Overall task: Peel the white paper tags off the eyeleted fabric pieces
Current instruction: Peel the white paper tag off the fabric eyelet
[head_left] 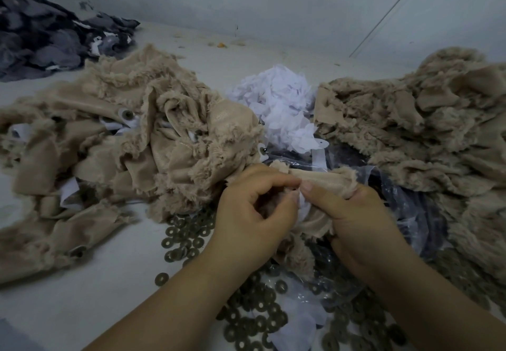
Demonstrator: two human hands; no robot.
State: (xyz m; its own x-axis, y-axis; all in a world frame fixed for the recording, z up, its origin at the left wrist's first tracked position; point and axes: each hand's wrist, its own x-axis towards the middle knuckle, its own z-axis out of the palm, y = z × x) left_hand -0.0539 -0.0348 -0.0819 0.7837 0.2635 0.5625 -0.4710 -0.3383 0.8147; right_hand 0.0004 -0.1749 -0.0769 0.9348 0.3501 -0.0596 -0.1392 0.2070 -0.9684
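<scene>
My left hand (254, 214) and my right hand (358, 219) both pinch one beige furry fabric piece (323, 179) held low in the middle of the head view. A bit of white paper tag (304, 204) shows between my thumbs, stuck to the fabric's smooth back. A heap of beige fabric pieces (123, 142) with eyelets and white tags lies to the left. A second beige heap (427, 131) lies to the right. A mound of loose white paper tags (282, 104) sits behind my hands.
Several dark metal rings (189, 234) are scattered on the white table (90, 282) under my wrists. Clear plastic bags (405, 203) lie beneath my right hand. A dark grey fabric pile (46, 36) sits at the far left by the wall.
</scene>
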